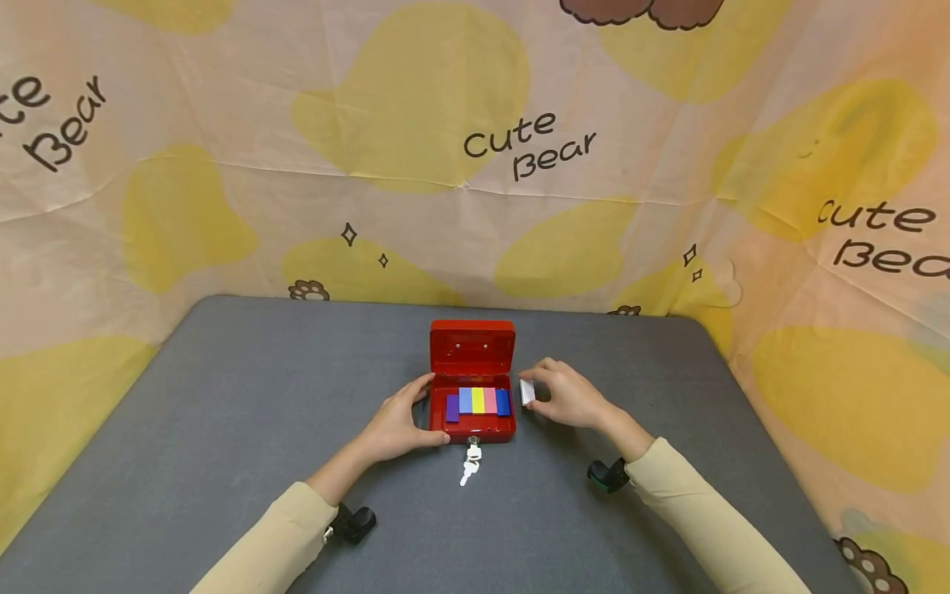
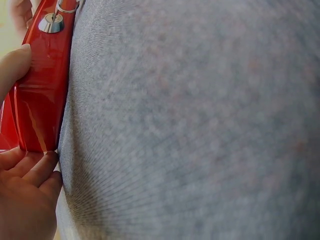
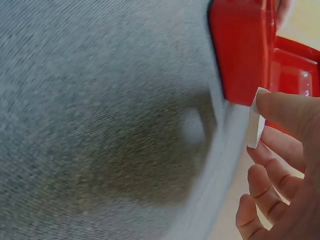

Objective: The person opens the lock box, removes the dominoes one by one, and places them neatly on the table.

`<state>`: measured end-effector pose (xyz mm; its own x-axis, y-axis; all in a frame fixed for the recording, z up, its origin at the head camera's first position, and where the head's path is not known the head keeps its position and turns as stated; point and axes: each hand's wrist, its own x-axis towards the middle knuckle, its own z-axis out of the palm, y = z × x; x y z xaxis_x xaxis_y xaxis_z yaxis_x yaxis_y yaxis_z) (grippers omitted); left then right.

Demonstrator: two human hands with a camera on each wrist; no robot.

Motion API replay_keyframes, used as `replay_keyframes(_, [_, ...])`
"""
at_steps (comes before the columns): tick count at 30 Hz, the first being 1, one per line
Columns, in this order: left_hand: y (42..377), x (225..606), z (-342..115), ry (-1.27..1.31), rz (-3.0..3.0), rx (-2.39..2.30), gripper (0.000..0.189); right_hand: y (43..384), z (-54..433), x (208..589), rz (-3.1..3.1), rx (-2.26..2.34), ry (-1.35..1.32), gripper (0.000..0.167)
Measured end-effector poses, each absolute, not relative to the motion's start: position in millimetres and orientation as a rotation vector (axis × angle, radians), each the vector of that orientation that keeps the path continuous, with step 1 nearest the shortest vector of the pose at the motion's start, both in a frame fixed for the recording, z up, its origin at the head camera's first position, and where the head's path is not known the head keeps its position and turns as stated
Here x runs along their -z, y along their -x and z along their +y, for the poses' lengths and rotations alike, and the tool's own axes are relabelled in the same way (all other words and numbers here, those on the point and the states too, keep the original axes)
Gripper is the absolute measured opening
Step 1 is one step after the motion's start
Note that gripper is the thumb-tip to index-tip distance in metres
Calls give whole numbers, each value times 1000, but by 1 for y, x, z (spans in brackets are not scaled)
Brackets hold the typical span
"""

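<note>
Though near box rim (image 1: 513,422), block (image 1: 528,393) apart

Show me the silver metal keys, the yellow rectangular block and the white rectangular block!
Silver metal keys (image 1: 471,468): head view, lower key.
Yellow rectangular block (image 1: 478,401): head view, top face.
White rectangular block (image 3: 254,129): right wrist view, visible side.

On the table (image 1: 223,412), free room is at left and right of the frame. At centre, the raised lid (image 1: 471,351) bars the upper side of the red box (image 1: 493,434); the left hand (image 1: 393,425) occupies its left side, keys (image 1: 471,464) the lower. The right hand (image 1: 567,396) with a white block (image 1: 528,393) leaves only a narrow gap.
</note>
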<state>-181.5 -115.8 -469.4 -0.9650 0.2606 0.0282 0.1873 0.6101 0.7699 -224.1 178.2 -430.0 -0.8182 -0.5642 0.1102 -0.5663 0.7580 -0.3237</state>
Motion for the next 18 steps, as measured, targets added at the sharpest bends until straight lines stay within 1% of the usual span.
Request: replay_keyframes(18, [181, 469, -116, -398, 2755, -1284, 95, 229, 191, 447, -2911, -535, -948, 42])
